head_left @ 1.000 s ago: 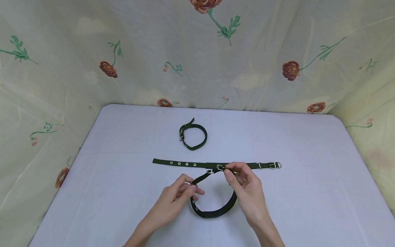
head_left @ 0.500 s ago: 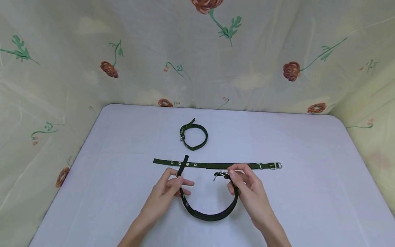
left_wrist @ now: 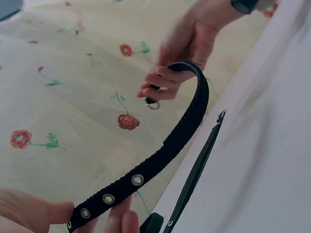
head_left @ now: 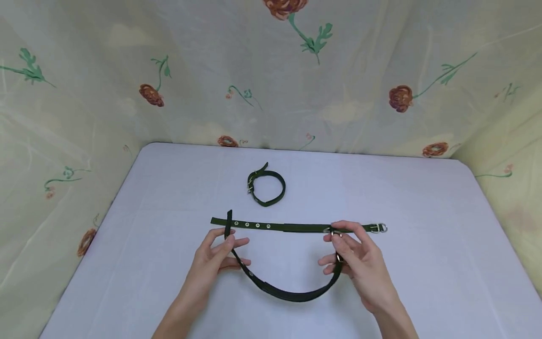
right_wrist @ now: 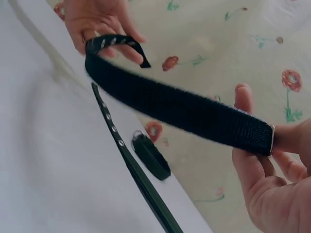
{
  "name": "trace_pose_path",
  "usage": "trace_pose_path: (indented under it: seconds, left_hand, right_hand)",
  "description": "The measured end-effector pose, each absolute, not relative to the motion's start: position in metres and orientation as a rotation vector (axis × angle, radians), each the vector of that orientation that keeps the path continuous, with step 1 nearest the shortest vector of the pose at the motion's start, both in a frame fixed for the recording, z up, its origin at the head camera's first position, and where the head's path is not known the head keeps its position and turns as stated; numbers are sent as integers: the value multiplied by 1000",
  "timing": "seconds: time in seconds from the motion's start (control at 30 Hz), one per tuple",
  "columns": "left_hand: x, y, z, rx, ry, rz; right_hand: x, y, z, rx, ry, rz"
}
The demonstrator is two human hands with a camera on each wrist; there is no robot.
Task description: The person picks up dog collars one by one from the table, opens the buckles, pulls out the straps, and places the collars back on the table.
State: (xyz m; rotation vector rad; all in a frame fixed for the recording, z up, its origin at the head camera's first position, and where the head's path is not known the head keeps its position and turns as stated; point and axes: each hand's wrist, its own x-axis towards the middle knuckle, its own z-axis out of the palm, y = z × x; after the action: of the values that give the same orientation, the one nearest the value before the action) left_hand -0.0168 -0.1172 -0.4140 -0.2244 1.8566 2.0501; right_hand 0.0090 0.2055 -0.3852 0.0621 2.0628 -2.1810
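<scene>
A dark collar (head_left: 292, 296) with metal eyelets hangs in a U between both hands, its ends apart. My left hand (head_left: 207, 261) pinches the eyelet end between thumb and fingers, the tip sticking up past them. At the buckle end, my right hand (head_left: 360, 263) grips the strap near its metal ring and buckle, partly hidden by the fingers. In the left wrist view the eyelets (left_wrist: 108, 199) show clearly beside the left thumb. The wide padded middle (right_wrist: 175, 107) crosses the right wrist view. Just beyond the hands a green collar (head_left: 296, 228) lies flat and straight on the table.
Farther back, another green collar (head_left: 277, 197) lies buckled in a loop. The white table (head_left: 423, 202) has rounded far corners. Flowered cloth (head_left: 338, 84) hangs behind it and on both sides.
The held collar's ends have come apart from a closed ring into an open U. My left hand has moved left with the eyelet end, my right hand right with the buckle end.
</scene>
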Motion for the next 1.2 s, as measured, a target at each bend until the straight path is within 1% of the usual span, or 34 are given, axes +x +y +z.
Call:
trace_pose_path:
  seconds: [0.23, 0.3, 0.43, 0.53, 0.63, 0.73, 0.83, 1.0, 1.2]
  left_hand:
    - [-18, -131, -418, -479, 1652, 2238]
    - [-19, -134, -418, -531, 1645, 2283]
    - [-20, -137, -419, -583, 1648, 2349]
    - [-20, -137, -421, -572, 1664, 2376]
    - [-20, -138, -422, -538, 1711, 2372]
    - [-19, -140, -423, -494, 1796, 2314]
    - [-19, -145, -423, -457, 1924, 2174]
    - [-23, -156, -428, -411, 2065, 1938]
    - [-34, -163, -428, -326, 2186, 1735]
  right_hand:
    - [9, 224, -389, 186, 2228, -2288]
    - [8, 227, -390, 272, 2279, -2323]
    - [7, 228, -392, 532, 2401, -2330]
    - [8, 229, -394, 673, 2643, -2098]
    - [9, 232, -397, 762, 2893, -1740]
    - [9, 236, -400, 832, 3001, -1496]
    - [9, 243, -405, 841, 3066, -1311]
    - [7, 256, -412, 761, 3098, -1018]
    - [7, 268, -417, 693, 2977, -892]
